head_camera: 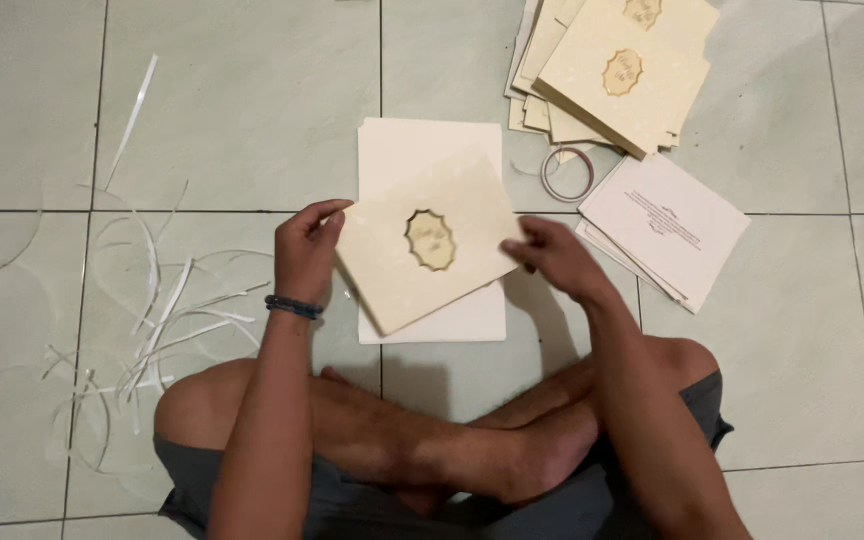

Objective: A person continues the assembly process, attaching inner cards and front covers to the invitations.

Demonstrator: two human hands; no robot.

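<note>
The cream card [430,243] is held between both hands, lifted just above a stack of plain white sheets [422,150] on the tiled floor [242,100]. The left hand [307,250] is closed on the card's left edge, thumb on top and fingers curled beneath; the right hand [552,258] is pinched on the right corner, its fingertips pressed to the paper. The card is tilted, one corner pointing toward the crossed legs.

For the step to be done well, the card is best gripped only at its edges, so that the face is not smudged or creased, and it should be kept flat and squared with the sheets below before it is lowered or folded. An even pull from both sides would probably keep it from buckling.

At the card's middle a small gold-edged oval emblem [429,240] with a scalloped outline is printed. Beyond the right hand, a pile of matching cream cards [617,75] bearing the same oval mark is fanned at the top of the view. Just below it a ring of tape [566,172] lies on the tile, and beside that a stack of white printed sheets [664,228] with fine dark lines of text is set askew. To the far left, loose white paper strips [157,310] are scattered.
</note>
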